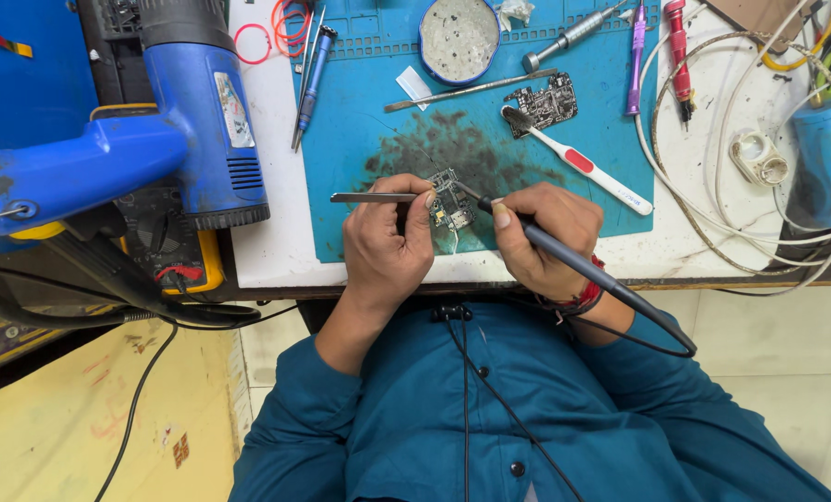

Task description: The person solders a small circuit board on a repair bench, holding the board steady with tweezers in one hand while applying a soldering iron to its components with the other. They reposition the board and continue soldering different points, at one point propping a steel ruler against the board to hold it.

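blue mat (369, 139) on white counter (267, 251). left hand (383, 246) clenched on tweezers (369, 197), pinning small circuit board (451, 200) at mat's near edge; right hand (541, 237) grasping soldering iron (573, 265). board likely light, stiff, fragile; hold by edges.

We see a blue heat gun (192, 102) at left, a toothbrush (578, 160) beside a spare circuit board (547, 102), and a round tin (459, 37) above.
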Tool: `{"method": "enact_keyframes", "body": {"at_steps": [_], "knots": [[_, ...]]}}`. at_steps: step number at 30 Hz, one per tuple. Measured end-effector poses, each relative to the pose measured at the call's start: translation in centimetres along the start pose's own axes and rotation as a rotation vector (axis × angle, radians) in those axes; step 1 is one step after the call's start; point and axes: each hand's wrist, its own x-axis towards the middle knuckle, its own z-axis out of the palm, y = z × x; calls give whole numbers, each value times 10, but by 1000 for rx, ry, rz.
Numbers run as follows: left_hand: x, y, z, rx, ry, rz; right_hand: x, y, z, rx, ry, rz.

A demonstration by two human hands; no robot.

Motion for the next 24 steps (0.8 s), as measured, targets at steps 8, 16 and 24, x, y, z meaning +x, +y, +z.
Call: {"method": "enact_keyframes", "body": {"at_steps": [8,16,24], "knots": [[1,2,1,-20,4,-25,-4,3,0,-20,8,12],[27,8,-26,562,-35,54,-8,2,-2,11,39,46],[40,103,-36,-340,-253,319,-21,32,8,62,125,-36]]}}
